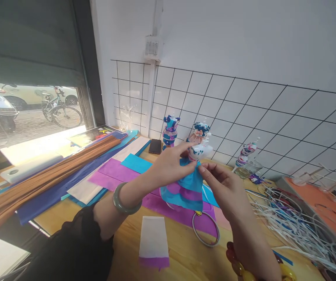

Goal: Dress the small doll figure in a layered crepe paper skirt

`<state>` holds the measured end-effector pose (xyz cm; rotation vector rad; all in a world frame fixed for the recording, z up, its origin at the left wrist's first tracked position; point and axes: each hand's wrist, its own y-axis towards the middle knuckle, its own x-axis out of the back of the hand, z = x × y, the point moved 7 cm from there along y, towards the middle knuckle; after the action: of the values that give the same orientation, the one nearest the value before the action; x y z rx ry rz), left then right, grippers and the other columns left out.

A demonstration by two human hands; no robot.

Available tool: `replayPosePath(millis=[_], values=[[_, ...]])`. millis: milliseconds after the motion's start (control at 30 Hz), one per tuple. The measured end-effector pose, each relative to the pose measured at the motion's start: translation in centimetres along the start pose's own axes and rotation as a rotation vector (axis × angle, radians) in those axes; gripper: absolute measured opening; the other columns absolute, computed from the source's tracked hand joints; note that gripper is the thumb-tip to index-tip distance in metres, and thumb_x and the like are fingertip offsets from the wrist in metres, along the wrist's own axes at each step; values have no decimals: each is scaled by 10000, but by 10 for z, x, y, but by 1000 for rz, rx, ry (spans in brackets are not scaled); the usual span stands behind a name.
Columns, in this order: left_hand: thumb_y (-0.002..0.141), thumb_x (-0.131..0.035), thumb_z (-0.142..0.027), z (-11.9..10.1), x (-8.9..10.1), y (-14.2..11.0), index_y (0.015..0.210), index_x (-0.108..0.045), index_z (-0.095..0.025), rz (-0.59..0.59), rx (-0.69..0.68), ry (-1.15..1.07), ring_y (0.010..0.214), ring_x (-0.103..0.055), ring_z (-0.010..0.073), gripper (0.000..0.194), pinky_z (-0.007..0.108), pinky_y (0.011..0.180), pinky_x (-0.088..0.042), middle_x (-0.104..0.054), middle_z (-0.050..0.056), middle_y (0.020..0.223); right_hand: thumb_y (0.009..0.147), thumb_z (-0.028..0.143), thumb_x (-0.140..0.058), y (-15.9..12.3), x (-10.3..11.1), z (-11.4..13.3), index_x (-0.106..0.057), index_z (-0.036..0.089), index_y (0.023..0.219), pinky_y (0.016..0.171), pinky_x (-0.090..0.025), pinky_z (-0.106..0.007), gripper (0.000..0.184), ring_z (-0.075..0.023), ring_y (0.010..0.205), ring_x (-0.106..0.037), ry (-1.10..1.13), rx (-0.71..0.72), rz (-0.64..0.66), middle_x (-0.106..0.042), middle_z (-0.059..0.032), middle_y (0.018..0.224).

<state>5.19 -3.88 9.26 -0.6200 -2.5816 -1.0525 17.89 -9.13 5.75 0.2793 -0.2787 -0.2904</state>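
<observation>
In the middle of the head view stands a small dress form (197, 152) with a white, blue-spotted bodice. Layered blue and purple paper makes a skirt (190, 195) around its lower part. My left hand (175, 162) reaches round the form at its waist, thumb pressing the blue paper's top edge. From the other side, my right hand (222, 179) pinches that same edge between thumb and fingers. Just below the skirt, a round metal ring (206, 244) with a yellow piece lies on the table. Part of the waist is hidden behind my fingers.
More decorated dress forms (170, 130) stand behind, near a black phone (155, 146). Coloured paper strips (112, 171) and a brown pleated roll (59, 173) lie left. A white paper piece (154, 238) is in front. Tangled strips (299, 230) and an orange tray (320, 199) are right.
</observation>
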Motion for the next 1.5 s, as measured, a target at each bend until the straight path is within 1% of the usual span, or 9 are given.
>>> replayPosePath(millis=[200, 367, 467, 700, 833, 933, 1133, 1267, 1500], values=[[783, -558, -230, 3, 0, 0, 1178, -561, -211, 42, -12, -5, 855, -575, 144, 395, 263, 763, -449, -649, 13, 933, 798, 413, -629, 3, 1, -5, -657, 195, 862, 555, -447, -251, 229, -141, 638, -540, -8, 21, 5, -633, -18, 737], [802, -527, -227, 9, -2, 1, 1069, -581, -184, 107, 7, -45, 821, -569, 141, 276, 260, 729, -449, -632, 17, 897, 801, 413, -627, 3, 0, -7, -675, 190, 866, 555, -453, -256, 237, -151, 656, -555, -34, 15, 41, -649, -29, 744], [805, -519, -226, 11, -5, 1, 1033, -578, -170, 128, 20, -76, 814, -576, 144, 242, 264, 730, -454, -626, 24, 877, 796, 423, -629, 3, 0, -8, -677, 185, 869, 564, -456, -265, 254, -157, 659, -561, -40, 0, 37, -655, -33, 739], [788, -525, -207, 16, -11, 2, 1007, -575, -162, 190, 53, -170, 851, -593, 151, 229, 265, 739, -465, -627, 37, 920, 758, 436, -657, 6, 3, -10, -647, 178, 813, 578, -433, -276, 264, -152, 637, -546, -116, 9, -24, -643, -37, 730], [771, -535, -188, 23, -16, 2, 1023, -568, -154, 241, 109, -256, 842, -600, 153, 256, 249, 692, -464, -643, 45, 919, 723, 458, -676, 7, 2, -12, -624, 176, 771, 523, -407, -262, 291, -143, 596, -519, -106, -4, -29, -619, -31, 686], [766, -537, -188, 28, -20, 2, 1041, -556, -150, 282, 135, -308, 835, -601, 157, 278, 240, 650, -456, -643, 44, 905, 689, 473, -706, 9, 2, -14, -593, 176, 752, 475, -374, -244, 324, -129, 565, -488, -77, -19, -30, -568, -13, 631], [765, -546, -225, 34, -23, 2, 1000, -568, -146, 354, 181, -319, 778, -589, 144, 249, 235, 619, -443, -633, 33, 856, 612, 453, -772, 12, 0, -20, -548, 181, 689, 444, -350, -220, 361, -94, 525, -450, 17, -94, 15, -526, 21, 591], [761, -557, -251, 39, -22, 2, 959, -580, -141, 368, 220, -331, 732, -573, 133, 228, 230, 591, -424, -622, 24, 819, 594, 451, -786, 13, 0, -23, -533, 188, 669, 436, -331, -217, 373, -85, 505, -433, 40, -139, 34, -504, 40, 574], [735, -583, -242, 43, -25, 4, 939, -600, -153, 391, 261, -406, 644, -523, 103, 224, 204, 528, -369, -594, -9, 741, 611, 435, -779, 12, -6, -25, -515, 197, 684, 466, -341, -222, 362, -86, 519, -438, 100, -155, 183, -501, 47, 596]])
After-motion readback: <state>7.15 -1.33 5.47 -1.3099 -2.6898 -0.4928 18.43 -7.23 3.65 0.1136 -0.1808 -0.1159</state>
